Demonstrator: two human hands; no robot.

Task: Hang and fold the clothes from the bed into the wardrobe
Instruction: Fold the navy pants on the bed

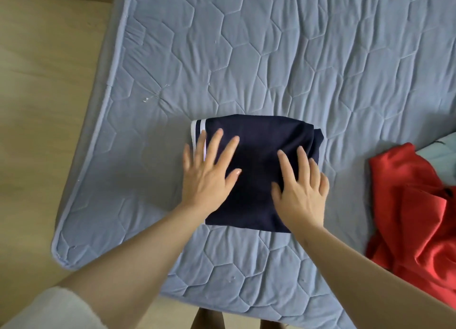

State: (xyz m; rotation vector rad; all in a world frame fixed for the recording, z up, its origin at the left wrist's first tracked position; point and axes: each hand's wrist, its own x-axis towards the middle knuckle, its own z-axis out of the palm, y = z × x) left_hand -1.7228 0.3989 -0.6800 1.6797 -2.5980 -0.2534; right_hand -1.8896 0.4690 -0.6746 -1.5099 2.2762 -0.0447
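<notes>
- Step in hand, by judgement: fold of navy garment (259, 161) done or nearly done, now being pressed flat.
- Compact rectangle, white stripe trim (197, 131) at its left edge, some layers bunched at far right corner.
- Lying on grey-blue quilted bed cover (271, 57), near front edge of bed, about centre of view.
- Left hand (209, 170): flat, fingers spread wide, pressing on left part of the fold, outer fingers over the stripe trim; gripping nothing.
- Right hand (303, 190): flat too, fingers straight and closer together, pressing on right part; gripping nothing.
- Next, probably: slide both hands under the fold, lift level so layers do not slip, carry to wardrobe.
- Wardrobe not in view; turn away from bed likely needed.
- Risk: bunched right corner may fall open if lifted from one side only.
- Red garment (414, 217) crumpled at right, well apart from the navy fold, unfolded; looks like next piece to handle, far enough off not to hinder the lift.
- Pale blue cloth (441, 153) just behind the red one at frame edge; too little showing to name.
- Wooden floor (49, 82) left of bed; white sleeve (54, 309) at lower left corner.
</notes>
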